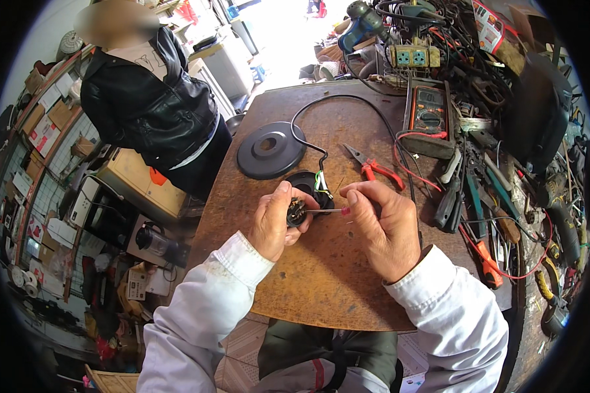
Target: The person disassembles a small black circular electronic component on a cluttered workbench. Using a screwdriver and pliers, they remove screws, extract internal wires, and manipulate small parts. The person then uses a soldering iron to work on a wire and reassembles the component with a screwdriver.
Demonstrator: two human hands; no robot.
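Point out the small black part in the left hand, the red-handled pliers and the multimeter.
small black part [296,213], head view, its exposed face.
red-handled pliers [380,170], head view, upper red handle.
multimeter [427,111], head view, dial area.

Daylight blows out the far doorway; the desk [321,275] is evenly lit, sharp, with fisheye-bent, dark-vignetted edges.

Cluttered workshop. Worn brown bench [347,288], bare part near. Shelves [42,124] of boxes along left wall. Tool and cable pile [505,177] on right. Bright daylight from doorway [282,33] far centre. Tiled floor [242,340] under near edge.
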